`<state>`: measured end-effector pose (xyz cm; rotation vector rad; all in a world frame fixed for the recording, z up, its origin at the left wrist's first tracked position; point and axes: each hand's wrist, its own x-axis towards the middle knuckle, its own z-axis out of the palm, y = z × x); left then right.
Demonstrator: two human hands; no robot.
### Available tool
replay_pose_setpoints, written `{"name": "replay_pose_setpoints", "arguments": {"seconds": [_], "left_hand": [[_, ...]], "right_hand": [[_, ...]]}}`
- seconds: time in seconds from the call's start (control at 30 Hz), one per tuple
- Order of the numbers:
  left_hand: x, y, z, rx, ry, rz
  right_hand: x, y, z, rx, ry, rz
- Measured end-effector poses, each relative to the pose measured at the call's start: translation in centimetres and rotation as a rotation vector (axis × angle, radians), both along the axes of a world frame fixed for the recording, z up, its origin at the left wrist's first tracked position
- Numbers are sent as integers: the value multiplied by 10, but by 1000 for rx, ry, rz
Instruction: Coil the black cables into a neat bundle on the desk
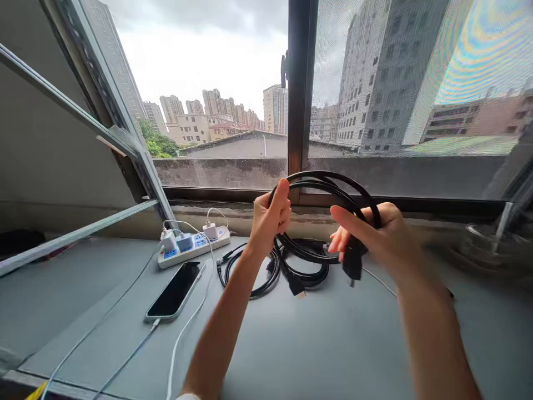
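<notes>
left hand [271,215] thumb-up, right hand [381,230] slanting

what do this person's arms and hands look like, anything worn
The left hand and right hand are bare: no gloves, rings or watch visible. The forearms are uncovered, except a white edge, perhaps a sleeve, low on the left.

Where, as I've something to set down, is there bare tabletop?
The widest bare patch of grey tabletop lies between the forearms, in front of the coiled cables. Another lies between the metal frame and the thin cord, left of the phone. It's crowded around the power strip, and under the hands holding a looped black cable.
</notes>
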<state>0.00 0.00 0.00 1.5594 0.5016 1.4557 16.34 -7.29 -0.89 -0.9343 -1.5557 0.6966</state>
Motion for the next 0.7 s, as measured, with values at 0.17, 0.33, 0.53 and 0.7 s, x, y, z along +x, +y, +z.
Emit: {"name": "replay_pose_setpoints", "arguments": {"seconds": [0.17,0.33,0.53,0.7], "left_hand": [[0,-4,-2,86,88,-34],[4,0,-8,140,153,80],[6,-5,-4,22,202,143],[4,-10,0,-168,168,2]], "right_hand": [[10,11,1,42,24,-18],[7,13,-2,98,-74,-259],[8,30,-10,431,-276,-488],[13,31,-11,579,-328,-460]]}}
